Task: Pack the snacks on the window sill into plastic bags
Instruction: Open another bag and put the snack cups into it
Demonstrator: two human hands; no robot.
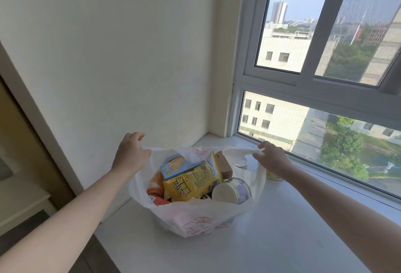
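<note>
1. The left hand [130, 153] is raised above the sill's left edge, close to the wall [108, 55]. Its grip pinches the bag's left handle [160, 148] in curled fingers.
2. The plastic bag [195, 214] sits on the window sill [282, 229] near its left end. Its mouth faces up and is pulled wide, with the long axis running left to right between the two hands.
3. Inside, from the left:
   - an orange packet [155, 182] sits low against the bag's side;
   - a blue box [175, 165] stands upright;
   - a yellow packet [193, 182] leans with its top toward the upper right;
   - a brown carton [224, 165] stands on end;
   - a round tub [232, 190] lies on its side, pale flat end toward the viewer.
4. The right hand [272, 157] is held near the window [325, 110]. Its grip pinches the right handle [238, 150], which is drawn taut.
5. A small white cup [242, 162] and a yellow container [274, 176] stand on the sill by the glass, partly hidden by that hand.
6. The sill's left edge drops off just beside the bag. Open surface stretches toward the viewer and to the right.
</note>
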